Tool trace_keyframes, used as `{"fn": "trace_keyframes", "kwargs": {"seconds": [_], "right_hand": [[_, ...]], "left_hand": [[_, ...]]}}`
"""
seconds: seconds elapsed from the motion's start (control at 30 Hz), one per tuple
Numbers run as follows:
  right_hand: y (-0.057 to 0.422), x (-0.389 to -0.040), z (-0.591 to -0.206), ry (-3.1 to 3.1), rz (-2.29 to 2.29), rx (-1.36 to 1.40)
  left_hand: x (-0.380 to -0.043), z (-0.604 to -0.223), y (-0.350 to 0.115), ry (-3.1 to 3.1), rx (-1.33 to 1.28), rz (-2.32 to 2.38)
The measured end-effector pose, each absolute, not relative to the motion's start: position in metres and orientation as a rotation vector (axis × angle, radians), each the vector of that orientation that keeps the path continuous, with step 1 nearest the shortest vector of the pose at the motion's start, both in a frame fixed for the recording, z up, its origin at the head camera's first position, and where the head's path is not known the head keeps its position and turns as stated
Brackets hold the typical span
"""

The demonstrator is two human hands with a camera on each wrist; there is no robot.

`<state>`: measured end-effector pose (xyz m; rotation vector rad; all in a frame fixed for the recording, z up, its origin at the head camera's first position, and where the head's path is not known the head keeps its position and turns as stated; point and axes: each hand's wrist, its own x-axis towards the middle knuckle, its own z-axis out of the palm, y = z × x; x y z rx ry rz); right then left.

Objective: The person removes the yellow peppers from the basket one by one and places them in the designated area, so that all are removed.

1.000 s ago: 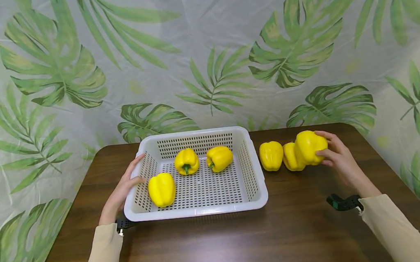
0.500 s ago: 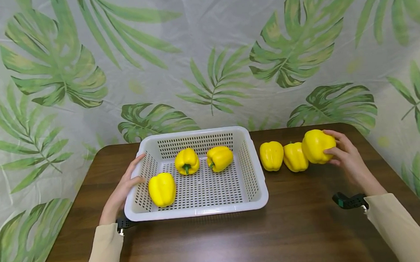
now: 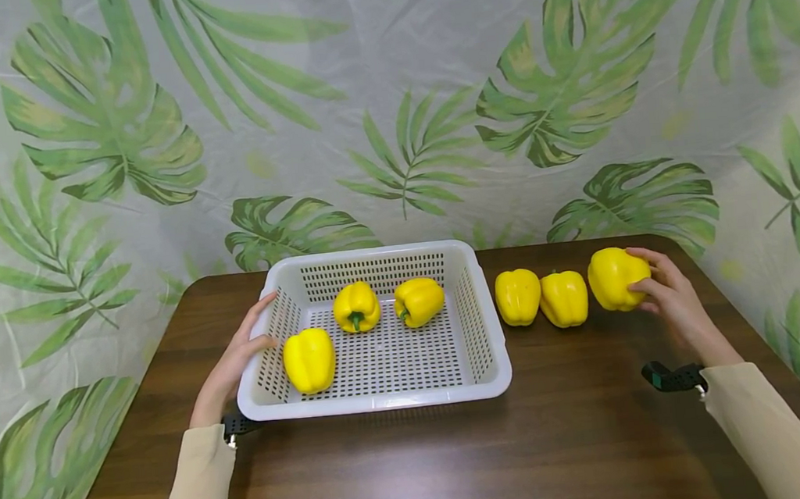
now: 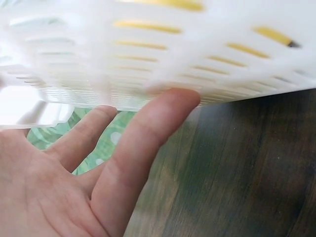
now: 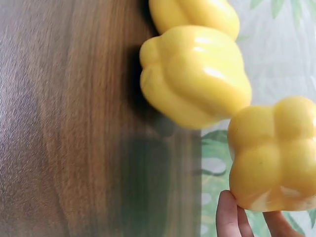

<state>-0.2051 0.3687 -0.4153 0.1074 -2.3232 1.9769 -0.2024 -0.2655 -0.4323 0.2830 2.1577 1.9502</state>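
My right hand (image 3: 675,302) grips a yellow bell pepper (image 3: 619,279) by its right side; whether the pepper touches the table cannot be told. In the right wrist view, the lobed end of this pepper (image 5: 276,153) faces the camera, with my fingertips under it. To its left, two more bell peppers, one nearer (image 3: 564,299) and one closer to the basket (image 3: 518,297), sit side by side on the table. My left hand (image 3: 235,356) rests against the left side of a white perforated basket (image 3: 377,402), thumb and fingers spread. Three yellow bell peppers (image 3: 310,361) lie inside, apart from each other.
The dark wooden table (image 3: 417,467) carries the basket at its middle left. Behind it hangs a leaf-patterned cloth (image 3: 420,60). Black straps (image 3: 674,378) go round both wrists.
My right hand has moved right with its bell pepper, so a gap now shows between it and the neighbouring pepper. My left hand and the basket have stayed in place.
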Motion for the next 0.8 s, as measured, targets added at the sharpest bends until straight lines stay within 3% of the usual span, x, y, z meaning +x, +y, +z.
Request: {"fn": "trace_keyframes", "kwargs": {"seconds": [0.8], "right_hand": [[0.383, -0.22, -0.45, -2.528, 1.884, 0.087]], "left_hand": [[-0.202, -0.433, -0.265, 2.153, 0.286, 1.953]]}}
